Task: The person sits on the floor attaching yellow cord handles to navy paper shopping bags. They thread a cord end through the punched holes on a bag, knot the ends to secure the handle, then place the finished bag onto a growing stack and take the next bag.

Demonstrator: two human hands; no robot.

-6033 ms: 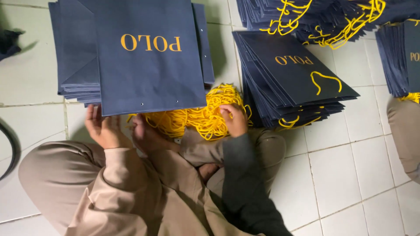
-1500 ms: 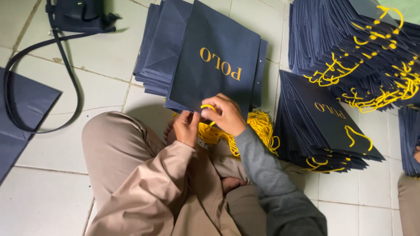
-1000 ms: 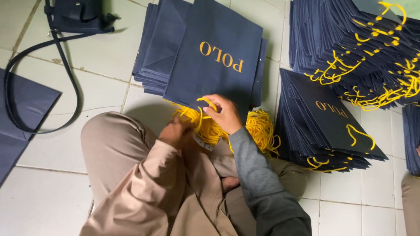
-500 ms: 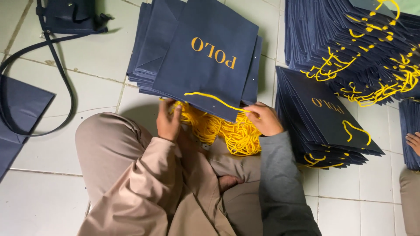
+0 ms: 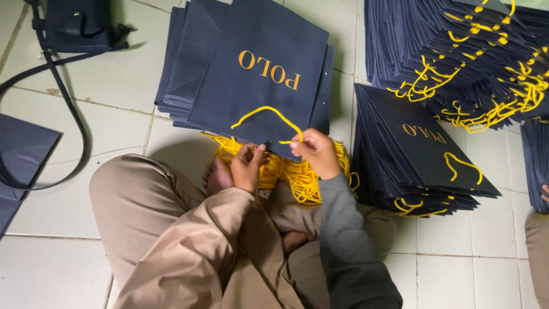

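A flat navy paper bag [image 5: 260, 74] with gold lettering lies on top of a stack of the same bags in front of me. A yellow cord [image 5: 264, 114] arches over its near edge. My right hand [image 5: 315, 151] pinches one end of that cord at the bag's rim. My left hand [image 5: 247, 166] grips the bag's near edge beside the cord's other end. A heap of loose yellow cords [image 5: 294, 174] lies under both hands, by my bare foot [image 5: 216, 177].
A stack of navy bags with yellow handles [image 5: 420, 157] lies at my right, and a bigger heap of them [image 5: 457, 57] behind it. A dark shoulder bag with a long strap [image 5: 74, 28] lies at far left. Another person's knee [image 5: 537, 252] shows at right. White tiled floor [image 5: 51, 263].
My right hand has come in from the right to the bag's near edge and taken the cord's end. The cord now arches higher over the bag. The left hand has stayed at the edge.
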